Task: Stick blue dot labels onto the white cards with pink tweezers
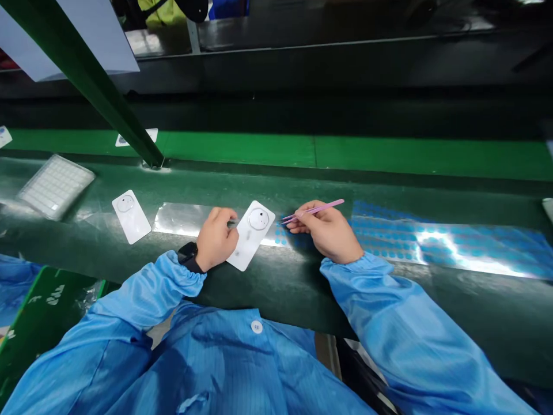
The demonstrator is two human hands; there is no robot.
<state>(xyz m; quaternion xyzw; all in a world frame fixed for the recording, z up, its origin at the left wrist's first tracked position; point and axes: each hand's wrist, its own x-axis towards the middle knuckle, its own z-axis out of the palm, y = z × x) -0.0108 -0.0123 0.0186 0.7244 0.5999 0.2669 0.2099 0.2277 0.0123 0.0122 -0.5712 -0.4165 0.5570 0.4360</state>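
Note:
My left hand [218, 239], with a dark watch on the wrist, rests at the left edge of a white phone-shaped panel [248, 245]. Its thumb touches that edge, while the curled index finger stays apart from the thumb. The panel lies flat and carries a round camera-like ring near its upper end. Pink tweezers [330, 205] are pinched in my right hand [330, 230]. Their tips point left, just right of the panel, over a clear strip with small blue dots [283, 235]. Whether the tips hold anything is too small to tell.
Another white panel [132, 219] lies to the left, beside a clear gridded tray [56, 184]. Rightward runs a long sheet of blue dots [488, 245]. A slanted green post [99, 86] rises at the back left. Behind the bench is a bright green strip [242, 151].

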